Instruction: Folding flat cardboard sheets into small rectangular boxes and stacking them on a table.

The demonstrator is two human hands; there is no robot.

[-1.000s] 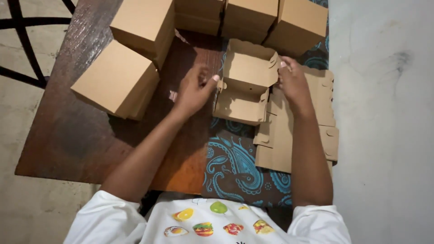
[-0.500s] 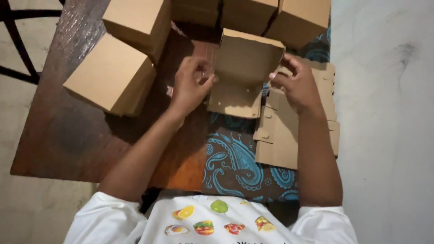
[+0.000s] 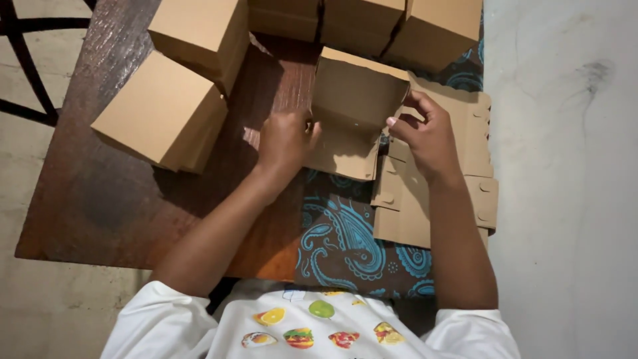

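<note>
Fingers of both my hands pinch the half-folded cardboard box over the wooden table: right hand on its right wall, left hand on its left. Since a second ago its walls have risen; the front flap seemingly still hangs loose.

Matt brown cardboard box; glossy dark wood table; patterned cloth

a half-folded brown cardboard box stands open at upper centre. a stack of flat brown box blanks lies just right of it. closed brown boxes sit at upper left and along the top edge.
</note>
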